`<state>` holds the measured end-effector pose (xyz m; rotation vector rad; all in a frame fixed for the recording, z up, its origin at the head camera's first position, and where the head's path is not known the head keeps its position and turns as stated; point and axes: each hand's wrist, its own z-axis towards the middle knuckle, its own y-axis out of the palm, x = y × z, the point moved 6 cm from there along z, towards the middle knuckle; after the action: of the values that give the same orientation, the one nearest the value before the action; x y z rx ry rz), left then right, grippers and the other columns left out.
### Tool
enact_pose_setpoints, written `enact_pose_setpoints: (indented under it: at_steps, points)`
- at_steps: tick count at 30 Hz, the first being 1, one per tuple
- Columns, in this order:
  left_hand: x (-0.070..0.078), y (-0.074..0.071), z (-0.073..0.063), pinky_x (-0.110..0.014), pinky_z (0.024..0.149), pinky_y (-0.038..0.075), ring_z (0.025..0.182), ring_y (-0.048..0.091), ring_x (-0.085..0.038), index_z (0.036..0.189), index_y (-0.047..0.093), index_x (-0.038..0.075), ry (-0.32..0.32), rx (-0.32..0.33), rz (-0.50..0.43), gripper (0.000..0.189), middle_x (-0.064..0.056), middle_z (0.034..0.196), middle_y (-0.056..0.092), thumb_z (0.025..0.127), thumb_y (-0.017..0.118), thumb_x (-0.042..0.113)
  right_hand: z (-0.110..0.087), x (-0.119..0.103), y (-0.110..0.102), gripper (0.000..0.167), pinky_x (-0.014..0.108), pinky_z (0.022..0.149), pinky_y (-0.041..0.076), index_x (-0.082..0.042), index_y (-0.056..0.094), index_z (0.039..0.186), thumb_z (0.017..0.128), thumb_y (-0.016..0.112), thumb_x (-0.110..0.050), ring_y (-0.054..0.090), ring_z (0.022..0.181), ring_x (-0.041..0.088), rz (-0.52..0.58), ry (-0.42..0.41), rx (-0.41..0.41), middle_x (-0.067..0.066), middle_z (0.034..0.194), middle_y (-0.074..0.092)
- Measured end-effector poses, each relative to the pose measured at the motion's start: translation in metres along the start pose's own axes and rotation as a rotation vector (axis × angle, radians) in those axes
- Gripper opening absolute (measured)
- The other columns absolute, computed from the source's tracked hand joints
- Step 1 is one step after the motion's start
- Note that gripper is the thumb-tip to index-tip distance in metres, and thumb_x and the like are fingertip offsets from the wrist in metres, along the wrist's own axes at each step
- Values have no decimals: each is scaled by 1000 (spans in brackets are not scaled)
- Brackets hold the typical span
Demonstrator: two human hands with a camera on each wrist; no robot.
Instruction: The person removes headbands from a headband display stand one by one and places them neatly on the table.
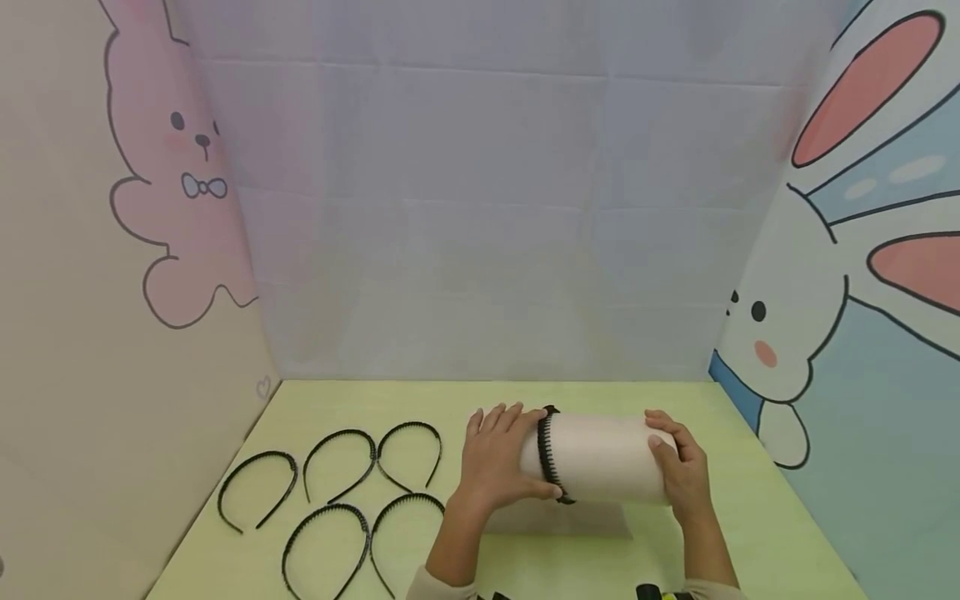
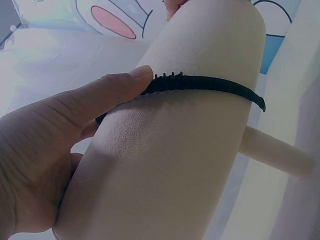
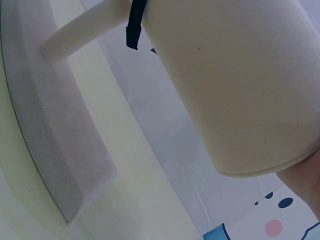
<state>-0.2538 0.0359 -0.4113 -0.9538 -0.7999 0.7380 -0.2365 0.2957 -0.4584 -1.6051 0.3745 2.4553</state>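
Note:
A pale cylindrical headband stand (image 1: 607, 458) lies sideways on a short post (image 2: 276, 152) above a flat base (image 3: 75, 125). Around the cylinder's left part sits a black toothed headband (image 1: 548, 454), its ends reaching below in the left wrist view. My left hand (image 1: 495, 462) grips the headband from the left, thumb at its near side and index finger at its far side, palm against the cylinder. The thumb (image 2: 142, 72) presses on the band. At the cylinder's right end, my right hand (image 1: 686, 475) holds the rim, thumb on the near side and fingers over the top.
Several black headbands lie on the light green table to the left, among them a far-left headband (image 1: 258, 492) and a nearer headband (image 1: 326, 546). White cloth (image 1: 480, 208) hangs behind the table. Printed cartoon panels (image 1: 780, 333) flank it.

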Motion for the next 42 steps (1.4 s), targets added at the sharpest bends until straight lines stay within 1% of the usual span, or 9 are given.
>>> enact_pose_setpoints:
  at_steps: [6,8,14,17,20,28,36,39,42]
  points:
    - [-7,-2,-3,-51,105,18,129,34,-28,134,44,34,-6,2,-7,98,-3,139,44,49,77,69,-2,-1,1,18,20,84,40,10,56,107,93,50,2,45,117,12,-6,8,5,-1,120,58]
    - [-10,-3,-4,-52,103,20,129,34,-28,133,44,34,-6,10,-16,98,-3,139,43,48,77,69,-2,-1,0,18,20,83,40,10,56,107,93,50,1,45,117,12,-5,12,6,-1,120,58]
    - [-19,-3,-6,-51,96,31,129,33,-27,133,45,33,14,29,-96,97,-3,139,43,49,80,64,0,-3,-2,18,20,83,40,8,57,107,93,49,1,44,117,12,-6,16,8,-3,119,58]
    - [-22,-3,-7,-50,95,33,128,34,-26,133,45,32,29,30,-127,96,-4,139,43,50,81,62,0,-4,-2,17,20,83,40,9,57,107,93,49,2,45,117,11,4,12,9,-3,118,58]
    - [-24,-4,-8,-49,95,33,127,34,-25,133,45,31,34,31,-134,95,-4,139,43,50,81,61,0,-3,-1,18,20,83,40,10,56,107,93,49,3,45,117,12,14,7,3,-3,118,58]
    - [-22,-5,-8,-48,90,36,127,34,-24,133,43,31,37,30,-98,95,-3,138,42,51,80,62,1,-2,-2,18,21,83,40,9,57,107,93,49,1,46,116,13,13,16,15,-1,119,58]
    - [-20,-1,-9,-49,89,37,128,32,-26,138,40,38,46,17,-39,96,-4,140,40,54,77,65,0,-1,-3,18,21,82,40,9,57,107,93,49,1,45,116,13,20,23,13,-3,117,59]
    - [-20,-2,-10,-49,88,37,128,32,-26,137,42,38,54,30,-26,94,-5,140,40,54,76,66,0,-1,-2,17,21,82,40,10,56,107,93,49,2,46,116,13,24,14,15,-4,117,59]
    - [-20,-2,-11,-49,87,37,127,33,-27,136,43,36,56,61,-27,96,-5,139,41,52,75,69,0,-1,-1,17,21,83,40,11,55,107,93,49,3,46,116,13,31,5,12,-3,117,59]
